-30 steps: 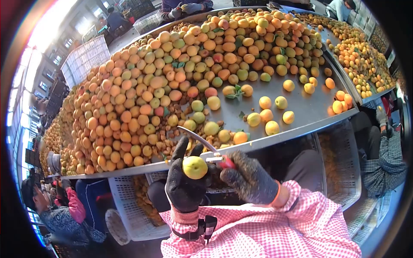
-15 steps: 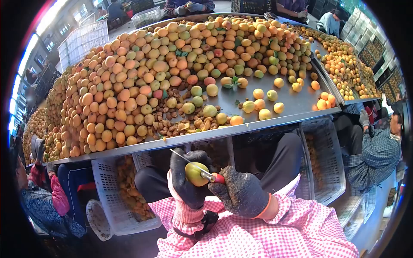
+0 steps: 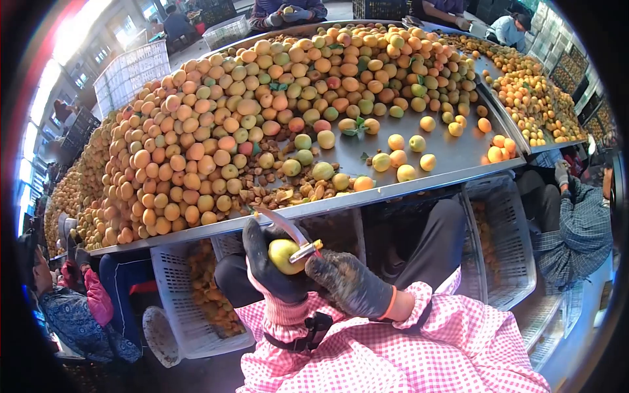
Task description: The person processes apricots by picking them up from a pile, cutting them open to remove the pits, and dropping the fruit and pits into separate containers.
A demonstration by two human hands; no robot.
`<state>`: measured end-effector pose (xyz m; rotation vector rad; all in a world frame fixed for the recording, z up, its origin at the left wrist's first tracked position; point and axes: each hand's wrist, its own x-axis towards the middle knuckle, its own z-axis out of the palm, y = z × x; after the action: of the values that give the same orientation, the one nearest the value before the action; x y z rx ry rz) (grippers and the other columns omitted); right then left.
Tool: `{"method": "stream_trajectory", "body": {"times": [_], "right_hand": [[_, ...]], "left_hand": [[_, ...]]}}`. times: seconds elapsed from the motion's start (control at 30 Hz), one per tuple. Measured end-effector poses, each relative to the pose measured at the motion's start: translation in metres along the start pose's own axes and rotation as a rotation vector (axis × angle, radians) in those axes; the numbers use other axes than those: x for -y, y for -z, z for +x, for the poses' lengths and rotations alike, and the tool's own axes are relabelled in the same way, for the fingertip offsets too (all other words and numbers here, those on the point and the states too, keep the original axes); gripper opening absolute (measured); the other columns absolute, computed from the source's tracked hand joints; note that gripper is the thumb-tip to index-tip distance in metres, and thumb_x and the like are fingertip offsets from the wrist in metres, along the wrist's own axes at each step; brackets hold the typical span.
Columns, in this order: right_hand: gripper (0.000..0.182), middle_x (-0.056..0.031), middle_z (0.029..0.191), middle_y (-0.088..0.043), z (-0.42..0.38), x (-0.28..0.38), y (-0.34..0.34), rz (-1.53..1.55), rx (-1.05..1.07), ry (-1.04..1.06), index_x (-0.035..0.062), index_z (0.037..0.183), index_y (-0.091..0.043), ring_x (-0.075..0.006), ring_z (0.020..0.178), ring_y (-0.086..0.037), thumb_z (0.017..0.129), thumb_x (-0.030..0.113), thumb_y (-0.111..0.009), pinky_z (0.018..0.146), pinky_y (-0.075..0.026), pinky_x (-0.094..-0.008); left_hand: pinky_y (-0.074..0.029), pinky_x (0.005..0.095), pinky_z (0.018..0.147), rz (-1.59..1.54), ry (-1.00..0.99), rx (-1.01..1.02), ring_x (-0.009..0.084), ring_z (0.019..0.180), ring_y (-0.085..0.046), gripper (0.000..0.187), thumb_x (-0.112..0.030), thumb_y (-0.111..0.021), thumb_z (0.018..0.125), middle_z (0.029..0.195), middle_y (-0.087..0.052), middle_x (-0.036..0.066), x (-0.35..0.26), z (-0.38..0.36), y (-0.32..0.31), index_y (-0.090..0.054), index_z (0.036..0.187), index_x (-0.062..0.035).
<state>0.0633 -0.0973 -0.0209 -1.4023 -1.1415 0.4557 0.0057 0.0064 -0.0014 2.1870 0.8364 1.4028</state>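
Observation:
My left hand (image 3: 272,262), in a dark glove, is wrapped round a yellow-green apricot (image 3: 284,256) above my lap. My right hand (image 3: 352,280), also gloved, grips a knife (image 3: 286,224) by its handle, which is mostly hidden in the fingers. The curved blade points up and left, past the apricot's upper side. A metal piece at the base of the blade overlaps the fruit's right side. Just beyond both hands runs the raised front edge of a metal table (image 3: 452,152), heaped with apricots (image 3: 216,124).
Brown scraps (image 3: 288,190) lie near the table edge. White plastic crates with pulp stand under it, one at left (image 3: 171,288) and one at right (image 3: 514,242). A round bucket (image 3: 160,337) is at lower left. Other people sit left (image 3: 85,314), right (image 3: 576,229) and across the table.
The knife has turned, so the flat of its blade now shows, pointing more steeply upward. Both hands have moved slightly left with the apricot, while the surroundings have shifted a little right in view.

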Motion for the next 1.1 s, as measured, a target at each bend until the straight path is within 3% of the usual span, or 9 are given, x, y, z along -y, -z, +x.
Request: {"method": "stream_trajectory", "body": {"times": [0.13, 0.23, 0.33, 0.63, 0.8, 0.87, 0.93, 1.03, 1.1], "right_hand": [[0.024, -0.0234, 0.087, -0.058, -0.015, 0.030, 0.024, 0.577, 0.319, -0.283, 0.0048, 0.104, -0.054, -0.0331, 0.076, -0.063, 0.090, 0.023, -0.061, 0.053, -0.044, -0.0392], [0.028, -0.0154, 0.056, -0.055, -0.024, 0.030, 0.024, 0.071, -0.106, -0.162, 0.0011, 0.094, -0.054, -0.0346, 0.053, -0.059, 0.086, 0.025, -0.065, 0.047, -0.042, -0.0399], [0.034, -0.0162, 0.056, -0.055, -0.035, 0.007, 0.017, -0.112, -0.156, -0.107, -0.0012, 0.090, -0.053, -0.0367, 0.052, -0.058, 0.085, 0.030, -0.065, 0.045, -0.043, -0.0424], [0.031, -0.0217, 0.072, -0.055, -0.030, 0.037, 0.048, -0.399, 0.080, -0.180, 0.0026, 0.106, -0.059, -0.0355, 0.061, -0.060, 0.086, 0.027, -0.059, 0.049, -0.047, -0.0429], [0.027, -0.0200, 0.087, -0.056, -0.029, 0.001, 0.062, -0.249, 0.164, -0.039, 0.0080, 0.110, -0.063, -0.0344, 0.067, -0.060, 0.085, 0.014, -0.055, 0.053, -0.047, -0.0434], [0.032, -0.0199, 0.094, -0.058, -0.039, -0.006, 0.055, -0.392, -0.126, 0.291, 0.0097, 0.115, -0.063, -0.0349, 0.071, -0.059, 0.084, 0.015, -0.057, 0.056, -0.046, -0.0414], [0.033, -0.0209, 0.106, -0.059, -0.048, -0.017, 0.044, -0.402, -0.253, 0.278, 0.0066, 0.115, -0.062, -0.0357, 0.083, -0.061, 0.083, 0.011, -0.061, 0.067, -0.049, -0.0361], [0.024, -0.0183, 0.108, -0.060, -0.042, -0.006, 0.036, 0.377, -0.263, -0.189, 0.0024, 0.110, -0.062, -0.0337, 0.087, -0.062, 0.088, 0.006, -0.054, 0.072, -0.049, -0.0380], [0.024, -0.0186, 0.107, -0.060, -0.040, 0.001, 0.042, 0.225, -0.229, -0.138, 0.0018, 0.111, -0.061, -0.0342, 0.087, -0.062, 0.088, 0.007, -0.055, 0.072, -0.049, -0.0391]], "left_hand": [[-0.051, 0.0337, 0.051, -1.297, 1.052, 0.117, 0.0225, 0.054, -0.058, 0.057, -0.049, -0.038, 0.095, 0.072, -0.061, 0.013, -0.005, 0.012, 0.006, -0.057, 0.105, 0.0031], [-0.050, 0.0327, 0.049, -1.280, 1.020, 0.153, 0.0219, 0.054, -0.059, 0.061, -0.053, -0.035, 0.095, 0.070, -0.061, 0.012, -0.016, 0.013, 0.003, -0.057, 0.110, 0.0027], [-0.050, 0.0305, 0.047, -1.118, 1.022, 0.157, 0.0204, 0.054, -0.059, 0.064, -0.054, -0.033, 0.095, 0.069, -0.061, 0.011, -0.037, 0.011, 0.000, -0.054, 0.117, 0.0024], [-0.051, 0.0292, 0.052, -0.771, 0.572, 0.213, 0.0175, 0.057, -0.061, 0.055, -0.044, -0.034, 0.098, 0.072, -0.064, 0.011, -0.047, 0.005, -0.010, -0.043, 0.129, 0.0013], [-0.055, 0.0351, 0.060, -0.737, 0.414, 0.330, 0.0226, 0.069, -0.065, 0.050, -0.037, -0.039, 0.097, 0.094, -0.062, 0.021, -0.040, 0.009, -0.015, -0.038, 0.134, -0.0021], [-0.057, 0.0408, 0.064, -1.404, 0.784, 0.377, 0.0280, 0.073, -0.065, 0.050, -0.035, -0.044, 0.096, 0.101, -0.060, 0.022, -0.055, 0.017, -0.007, -0.037, 0.136, -0.0053], [-0.057, 0.0463, 0.073, -1.110, 0.829, 0.530, 0.0327, 0.085, -0.064, 0.059, -0.041, -0.052, 0.092, 0.101, -0.060, 0.019, -0.050, 0.008, -0.005, -0.039, 0.136, -0.0041], [-0.056, 0.0418, 0.074, -1.450, 0.883, 0.548, 0.0308, 0.090, -0.063, 0.071, -0.045, -0.061, 0.086, 0.108, -0.058, 0.020, -0.044, -0.010, -0.017, -0.039, 0.133, 0.0032], [-0.056, 0.0382, 0.074, -1.408, 0.765, 0.576, 0.0290, 0.086, -0.065, 0.077, -0.047, -0.065, 0.082, 0.108, -0.059, 0.023, -0.049, -0.002, -0.016, -0.041, 0.130, 0.0086]]}}
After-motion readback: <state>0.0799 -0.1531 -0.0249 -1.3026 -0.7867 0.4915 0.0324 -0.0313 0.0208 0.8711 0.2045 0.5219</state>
